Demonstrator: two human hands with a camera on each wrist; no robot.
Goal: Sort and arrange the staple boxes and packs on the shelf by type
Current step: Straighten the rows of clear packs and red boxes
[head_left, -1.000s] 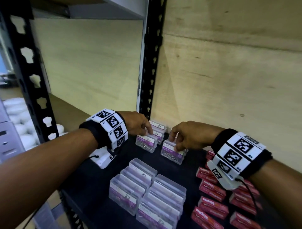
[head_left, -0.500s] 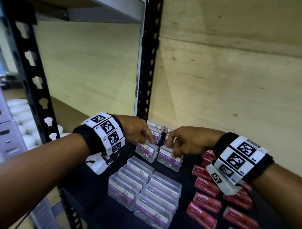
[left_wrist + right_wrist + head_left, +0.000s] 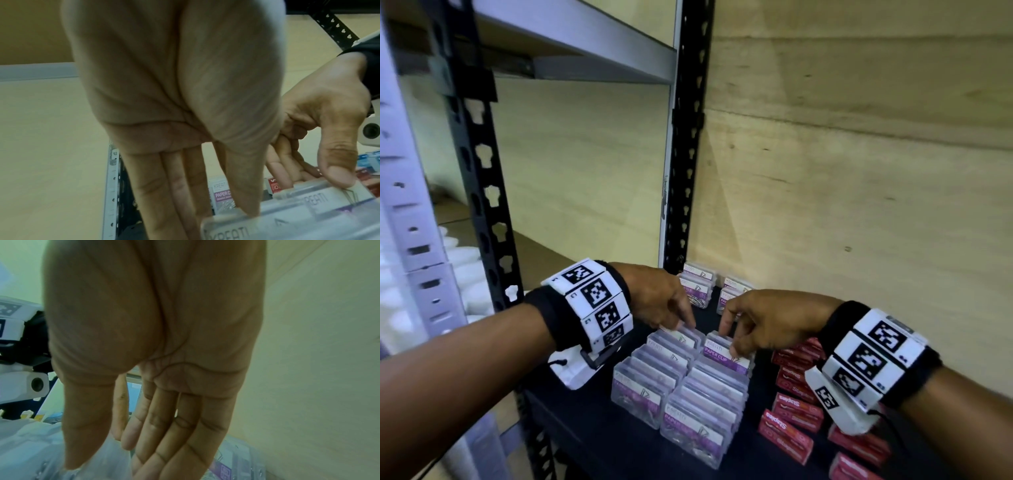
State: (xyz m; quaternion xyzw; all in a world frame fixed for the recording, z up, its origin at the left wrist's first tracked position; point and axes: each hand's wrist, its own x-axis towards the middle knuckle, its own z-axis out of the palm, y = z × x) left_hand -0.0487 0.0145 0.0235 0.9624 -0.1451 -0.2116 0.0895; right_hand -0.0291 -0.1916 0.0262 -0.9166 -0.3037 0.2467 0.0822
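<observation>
Clear paper clip boxes with purple labels stand in two columns (image 3: 681, 394) on the black shelf (image 3: 599, 435). My left hand (image 3: 686, 324) pinches the rearmost clear box (image 3: 677, 337) of the left column, thumb on its top edge. My right hand (image 3: 729, 342) pinches the rearmost box (image 3: 724, 354) of the right column between thumb and fingers. In the left wrist view both boxes (image 3: 298, 211) sit side by side under the two thumbs. Red staple boxes (image 3: 791, 416) lie in rows to the right, partly hidden by my right wrist.
More clear boxes (image 3: 698, 282) stand at the back by the black upright post (image 3: 685, 192). A plywood wall (image 3: 859, 205) closes the right side. An upper shelf (image 3: 585, 48) hangs overhead. White items (image 3: 462, 267) lie beyond the left post.
Both hands have drawn their clear boxes from the back of the shelf toward me, up against the rear ends of the two columns.
</observation>
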